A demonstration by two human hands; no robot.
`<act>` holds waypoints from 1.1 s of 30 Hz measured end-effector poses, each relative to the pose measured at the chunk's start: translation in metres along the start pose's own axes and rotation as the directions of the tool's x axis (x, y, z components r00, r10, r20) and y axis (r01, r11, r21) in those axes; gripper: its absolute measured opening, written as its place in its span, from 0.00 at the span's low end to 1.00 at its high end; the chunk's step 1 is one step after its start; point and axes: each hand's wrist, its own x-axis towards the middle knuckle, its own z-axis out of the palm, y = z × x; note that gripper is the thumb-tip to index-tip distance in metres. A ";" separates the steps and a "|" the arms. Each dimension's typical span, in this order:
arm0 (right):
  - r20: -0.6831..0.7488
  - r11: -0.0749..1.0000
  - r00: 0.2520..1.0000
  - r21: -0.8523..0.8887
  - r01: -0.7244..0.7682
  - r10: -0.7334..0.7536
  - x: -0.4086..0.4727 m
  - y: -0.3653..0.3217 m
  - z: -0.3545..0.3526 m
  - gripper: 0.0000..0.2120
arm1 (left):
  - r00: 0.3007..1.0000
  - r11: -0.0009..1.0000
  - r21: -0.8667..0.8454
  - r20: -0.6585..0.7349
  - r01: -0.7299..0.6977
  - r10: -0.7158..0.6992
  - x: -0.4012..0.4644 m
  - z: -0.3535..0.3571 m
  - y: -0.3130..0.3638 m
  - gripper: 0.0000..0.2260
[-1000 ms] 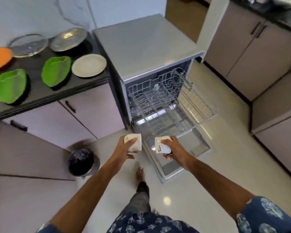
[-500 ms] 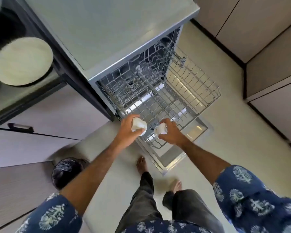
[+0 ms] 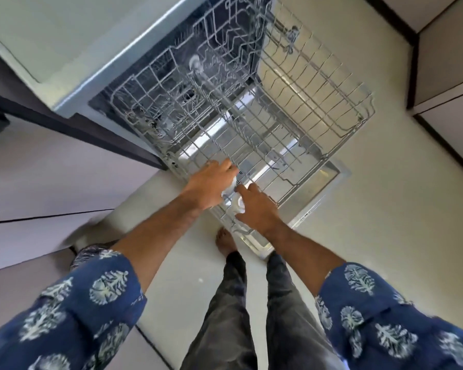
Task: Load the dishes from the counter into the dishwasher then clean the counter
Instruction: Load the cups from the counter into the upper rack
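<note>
Both hands [image 3: 211, 186] [image 3: 257, 208] down at rack [image 3: 278, 145] near corner, fingers each wrapped on a white cup [image 3: 237, 205], side by side, touching, rack wires directly below.

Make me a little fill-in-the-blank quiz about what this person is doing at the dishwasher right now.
1. Each hand, left hand and right hand, holds a small ____ cup.
2. Both hands are over the pulled-out wire ____ of the dishwasher.
3. The person's sleeves are ____ with a pale leaf print.

Missing words: white; rack; blue
</note>
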 end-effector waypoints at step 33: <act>0.202 0.989 0.979 0.148 -0.025 -0.005 0.022 0.014 -0.012 0.32 | 0.928 0.978 -0.176 0.370 0.114 -0.041 0.029 0.017 -0.013 0.27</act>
